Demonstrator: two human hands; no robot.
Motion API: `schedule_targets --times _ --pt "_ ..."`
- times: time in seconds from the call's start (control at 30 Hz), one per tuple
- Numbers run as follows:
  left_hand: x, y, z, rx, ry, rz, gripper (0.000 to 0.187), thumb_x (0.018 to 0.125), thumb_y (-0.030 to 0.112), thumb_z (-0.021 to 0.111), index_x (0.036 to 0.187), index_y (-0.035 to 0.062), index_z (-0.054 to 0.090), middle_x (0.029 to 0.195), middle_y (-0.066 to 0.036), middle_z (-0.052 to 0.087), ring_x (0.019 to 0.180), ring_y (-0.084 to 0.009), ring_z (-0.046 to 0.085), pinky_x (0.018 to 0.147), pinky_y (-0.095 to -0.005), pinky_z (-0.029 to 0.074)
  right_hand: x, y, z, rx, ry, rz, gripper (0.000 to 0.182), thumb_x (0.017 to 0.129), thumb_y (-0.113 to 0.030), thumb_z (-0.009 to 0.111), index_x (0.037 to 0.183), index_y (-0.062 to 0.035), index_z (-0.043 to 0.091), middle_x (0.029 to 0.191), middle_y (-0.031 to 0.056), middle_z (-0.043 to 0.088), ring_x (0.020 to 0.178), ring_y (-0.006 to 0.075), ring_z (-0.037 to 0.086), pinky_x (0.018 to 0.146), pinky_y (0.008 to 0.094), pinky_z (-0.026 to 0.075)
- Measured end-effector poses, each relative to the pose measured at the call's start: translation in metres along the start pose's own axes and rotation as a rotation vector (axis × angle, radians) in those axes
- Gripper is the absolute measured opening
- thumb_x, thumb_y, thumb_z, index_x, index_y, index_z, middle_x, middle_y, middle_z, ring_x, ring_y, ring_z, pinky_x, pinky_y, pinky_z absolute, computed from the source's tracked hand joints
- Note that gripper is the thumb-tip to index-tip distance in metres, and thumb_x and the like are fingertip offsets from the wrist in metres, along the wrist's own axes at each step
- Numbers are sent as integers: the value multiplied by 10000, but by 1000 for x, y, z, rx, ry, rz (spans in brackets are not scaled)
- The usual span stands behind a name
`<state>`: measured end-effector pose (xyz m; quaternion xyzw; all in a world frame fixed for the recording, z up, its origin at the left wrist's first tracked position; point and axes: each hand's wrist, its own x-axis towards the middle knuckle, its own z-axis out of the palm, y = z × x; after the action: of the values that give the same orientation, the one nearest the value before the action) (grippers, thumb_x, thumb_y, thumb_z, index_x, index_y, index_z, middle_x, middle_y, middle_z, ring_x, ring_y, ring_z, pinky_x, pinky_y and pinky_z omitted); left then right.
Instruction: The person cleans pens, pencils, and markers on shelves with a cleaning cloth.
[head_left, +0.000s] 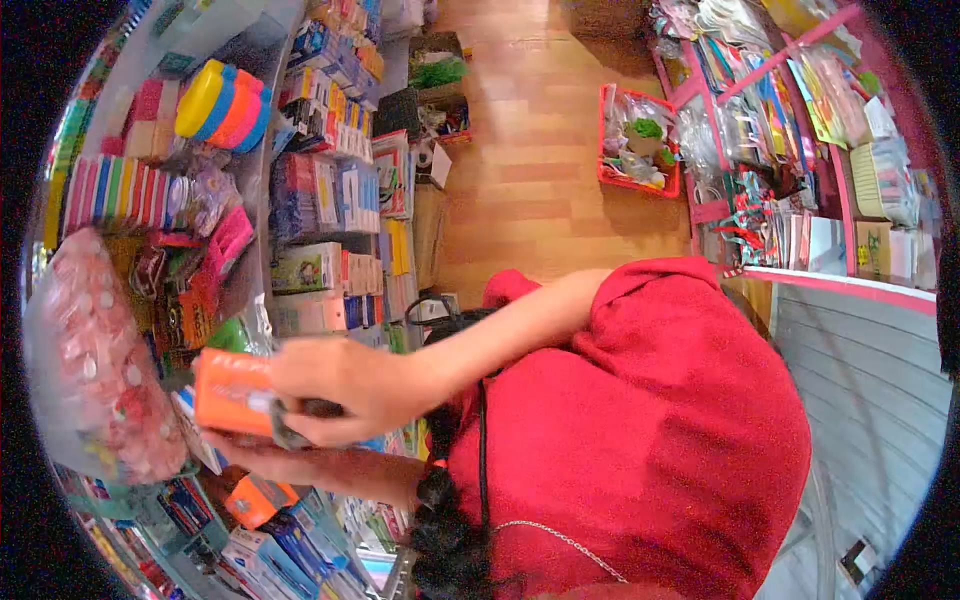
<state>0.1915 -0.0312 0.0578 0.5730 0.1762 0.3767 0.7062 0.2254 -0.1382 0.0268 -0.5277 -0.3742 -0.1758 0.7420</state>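
An orange box with pale print is held over the shelves at the left. My right hand is closed on its near side, fingers bent around the edge. A dark grey piece shows by those fingers; I cannot make out what it is. Beneath the box, my left hand reaches in and supports its underside; its fingers are partly hidden and blurred. Another orange box lies just below, among small boxes on the shelf. A bulging clear bag of pink items stands beside the held box.
Packed shelves hold cartons and stationery. A stack of yellow, blue and orange rolls sits higher up. A red basket stands on the wooden floor. Pink-framed shelving runs along the right, above a grey slatted panel.
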Motion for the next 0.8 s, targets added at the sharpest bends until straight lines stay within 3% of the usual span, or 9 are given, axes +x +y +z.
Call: schedule_targets --times 0.03,0.13,0.27,0.37,0.4,0.5,0.6,0.63,0.8 --pt "5 10 6 -113 17 -47 539 877 406 328 1229 4 400 1251 -153 415 1129 -276 432 960 -387 334 -2 2 -2 9 -16 -17 138 707 -98 560 720 -16 450 697 133 444 661 296 457 583 370 379" --pt "-23 7 37 136 156 23 541 856 441 374 1223 44 411 1236 -146 419 1123 -258 421 969 -406 300 20 8 -6 -2 16 14 132 719 -102 549 713 -18 446 688 134 446 664 298 467 593 375 385" --pt "-50 -15 55 47 180 -273 520 870 450 365 1172 36 454 1162 -111 474 1066 -215 462 914 -355 356 68 17 -21 46 163 35 177 736 -131 551 715 -5 428 672 144 446 644 307 475 577 359 386" --pt "-20 -17 33 91 -118 -22 537 847 475 399 1195 68 446 1190 -107 462 1083 -233 453 924 -365 345 34 12 -18 31 151 -20 159 722 -111 544 714 -3 427 654 142 428 624 299 455 556 364 368" --pt "-17 -1 41 -35 19 -238 519 859 450 387 1182 49 450 1183 -119 467 1085 -238 454 931 -365 346 16 6 -20 -8 64 2 136 704 -97 540 713 -8 437 654 134 430 614 292 451 550 360 365" --pt "-7 4 38 17 95 -90 488 857 420 409 1154 37 469 1178 -127 472 1049 -245 479 923 -373 361 -5 4 -20 7 -18 -20 123 675 -85 544 674 -26 437 650 120 439 613 289 465 539 363 372" --pt "-22 -4 45 136 125 -180 474 864 399 411 1162 34 466 1196 -120 460 1052 -221 475 916 -361 364 32 10 -18 -35 42 -153 141 651 -92 548 626 -40 420 643 115 446 617 295 476 529 370 378" --pt "-31 -21 40 193 41 11 463 871 390 410 1167 38 465 1216 -106 446 1076 -190 449 935 -342 338 52 14 -20 -60 80 -103 146 648 -99 553 619 -45 420 646 114 448 615 292 475 529 366 378" --pt "-9 -7 36 -50 68 -180 491 857 412 428 1171 38 471 1175 -106 482 1015 -221 497 901 -375 375 35 9 -12 -57 17 -106 164 611 -102 580 612 -55 423 647 107 450 596 286 470 505 360 372"
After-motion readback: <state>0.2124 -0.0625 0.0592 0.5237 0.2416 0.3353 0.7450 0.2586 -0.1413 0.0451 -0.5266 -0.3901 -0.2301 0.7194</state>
